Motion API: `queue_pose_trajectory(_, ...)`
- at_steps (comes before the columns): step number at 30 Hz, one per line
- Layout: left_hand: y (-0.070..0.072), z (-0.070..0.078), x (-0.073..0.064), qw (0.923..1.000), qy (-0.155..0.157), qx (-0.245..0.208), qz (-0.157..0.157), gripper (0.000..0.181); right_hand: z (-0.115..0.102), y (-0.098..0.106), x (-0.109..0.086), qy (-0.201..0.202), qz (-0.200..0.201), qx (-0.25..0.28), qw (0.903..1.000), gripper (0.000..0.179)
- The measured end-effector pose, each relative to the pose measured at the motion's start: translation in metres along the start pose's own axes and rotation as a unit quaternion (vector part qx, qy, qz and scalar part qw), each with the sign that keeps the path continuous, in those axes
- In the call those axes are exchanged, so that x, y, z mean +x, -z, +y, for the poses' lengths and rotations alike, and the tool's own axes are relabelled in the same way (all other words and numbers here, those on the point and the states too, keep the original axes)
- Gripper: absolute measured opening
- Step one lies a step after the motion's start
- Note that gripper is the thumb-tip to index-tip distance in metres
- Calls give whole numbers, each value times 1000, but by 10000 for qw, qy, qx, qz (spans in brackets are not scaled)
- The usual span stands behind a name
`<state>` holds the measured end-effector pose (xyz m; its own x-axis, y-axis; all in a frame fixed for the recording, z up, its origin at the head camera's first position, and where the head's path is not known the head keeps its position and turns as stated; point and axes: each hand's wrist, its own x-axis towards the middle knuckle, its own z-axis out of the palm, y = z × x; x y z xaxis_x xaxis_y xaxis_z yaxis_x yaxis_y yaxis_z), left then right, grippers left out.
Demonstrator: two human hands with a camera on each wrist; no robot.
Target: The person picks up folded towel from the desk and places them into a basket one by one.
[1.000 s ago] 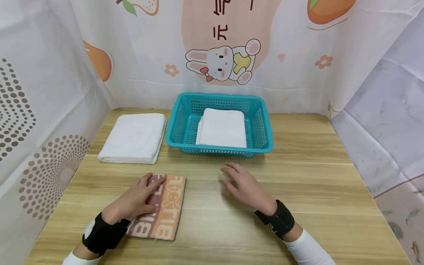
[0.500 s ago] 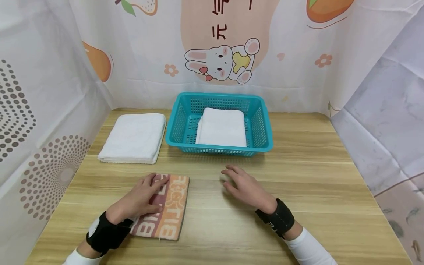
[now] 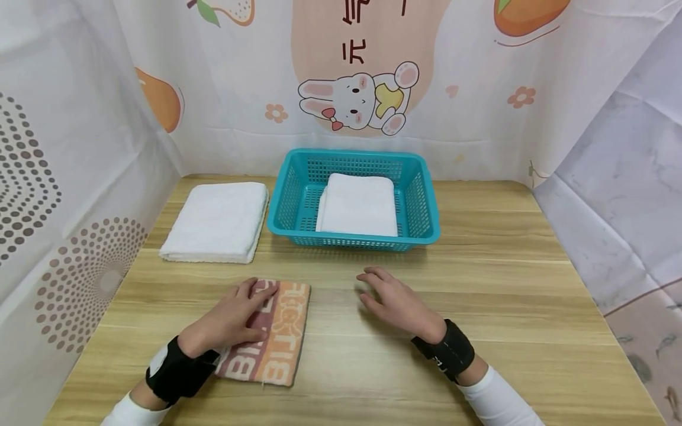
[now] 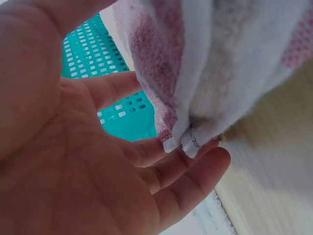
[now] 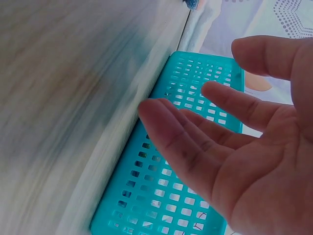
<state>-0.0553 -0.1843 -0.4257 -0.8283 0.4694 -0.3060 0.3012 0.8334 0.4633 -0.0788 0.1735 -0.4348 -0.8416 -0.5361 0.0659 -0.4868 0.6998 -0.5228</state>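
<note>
A folded towel (image 3: 285, 331) with orange and mauve bands and pale lettering lies on the table, front left. My left hand (image 3: 231, 319) rests over its left part, fingers spread, thumb and index finger lying on the cloth. In the left wrist view the palm faces the layered towel edge (image 4: 161, 73), and the fingertips are partly hidden behind it. To the right of the towel, my right hand (image 3: 396, 302) hovers low over the wood with relaxed fingers and holds nothing. Its fingers overlap the teal basket (image 5: 166, 171) in the right wrist view.
The teal basket's front wall (image 3: 346, 241) faces me at the back centre. Inside it sits a folded white towel (image 3: 359, 207). Left of the basket lies another folded white towel (image 3: 215, 222). A printed curtain (image 3: 229, 83) closes off the table's far edge.
My left hand and the patterned towel under it have slid a short way to the right. My right hand has hardly moved. Basket and white towels stay put.
</note>
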Motion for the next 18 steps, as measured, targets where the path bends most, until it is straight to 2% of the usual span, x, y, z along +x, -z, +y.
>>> queue_pose_trajectory(10,-4,3,5,9996,-239,102,95,84,1,-2,-1,114,-9,-123,9999,36)
queue_pose_trajectory(18,-6,6,10,9995,-269,144,75,84,0,-1,-1,123,-61,-104,9999,36)
